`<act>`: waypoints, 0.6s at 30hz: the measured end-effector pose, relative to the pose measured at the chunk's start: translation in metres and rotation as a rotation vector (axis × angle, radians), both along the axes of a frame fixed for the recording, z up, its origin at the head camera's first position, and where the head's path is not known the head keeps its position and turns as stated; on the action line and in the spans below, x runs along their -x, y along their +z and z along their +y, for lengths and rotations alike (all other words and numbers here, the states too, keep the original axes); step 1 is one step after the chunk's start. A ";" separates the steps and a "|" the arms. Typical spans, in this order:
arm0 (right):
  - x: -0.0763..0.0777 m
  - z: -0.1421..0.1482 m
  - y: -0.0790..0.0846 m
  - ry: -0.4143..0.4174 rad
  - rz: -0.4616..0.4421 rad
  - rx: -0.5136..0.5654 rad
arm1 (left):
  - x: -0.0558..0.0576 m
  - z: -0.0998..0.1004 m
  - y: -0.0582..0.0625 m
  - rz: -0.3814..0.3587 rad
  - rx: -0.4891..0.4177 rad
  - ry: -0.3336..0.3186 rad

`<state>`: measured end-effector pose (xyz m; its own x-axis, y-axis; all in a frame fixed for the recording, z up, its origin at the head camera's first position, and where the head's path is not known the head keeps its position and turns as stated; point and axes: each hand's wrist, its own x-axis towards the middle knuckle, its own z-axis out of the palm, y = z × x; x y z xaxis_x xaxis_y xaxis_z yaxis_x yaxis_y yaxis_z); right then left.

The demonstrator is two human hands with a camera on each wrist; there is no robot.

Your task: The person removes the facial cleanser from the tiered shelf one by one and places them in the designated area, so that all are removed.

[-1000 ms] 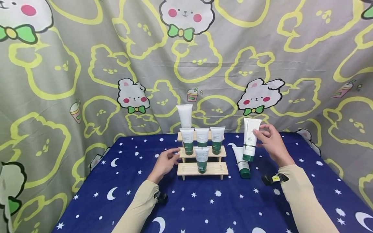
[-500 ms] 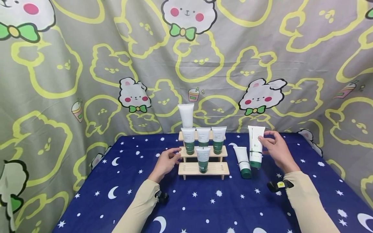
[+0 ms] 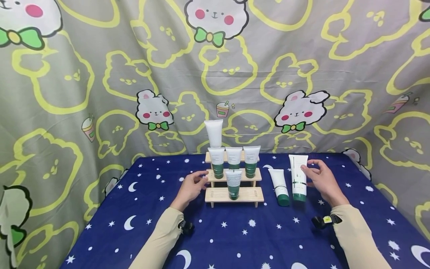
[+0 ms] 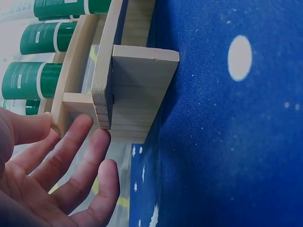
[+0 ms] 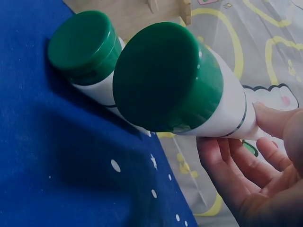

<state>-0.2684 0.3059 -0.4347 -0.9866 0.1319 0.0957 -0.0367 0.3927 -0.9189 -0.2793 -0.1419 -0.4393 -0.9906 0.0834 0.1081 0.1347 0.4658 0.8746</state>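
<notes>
My right hand [image 3: 323, 182] pinches a large white squeeze tube [image 3: 298, 175] with a green cap between thumb and fingers. In the right wrist view this tube's cap [image 5: 156, 78] points down and toward the camera, over a shadow on the cloth. Just left of it a similar tube [image 3: 279, 186] lies on the table. My left hand [image 3: 190, 189] grips the left end of the middle tier of a wooden three-tier stand [image 3: 215, 194], thumb [image 4: 33, 127] at the shelf's end. Small green-and-white tubes [image 3: 250, 162] stand on the lower tiers, several in all; a white tube [image 3: 214, 133] stands on top.
A dark blue cloth [image 3: 151, 239] with stars and moons covers the table. Behind it hangs a grey patterned curtain [image 3: 188, 82], close to the table's back edge. Wrist-worn cameras [image 3: 322, 222] sit under both forearms.
My right hand has carried the held tube down and to the right, away from the tube lying on the cloth. My left hand stays at the stand.
</notes>
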 end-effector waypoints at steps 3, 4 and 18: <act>0.001 0.001 -0.002 0.004 -0.009 -0.002 | 0.000 -0.001 0.001 -0.006 0.001 0.000; 0.002 0.001 -0.003 0.006 -0.012 -0.002 | 0.000 -0.001 0.000 -0.009 0.004 -0.002; 0.011 0.005 -0.019 0.011 -0.084 -0.025 | -0.001 -0.001 0.001 0.011 -0.006 -0.012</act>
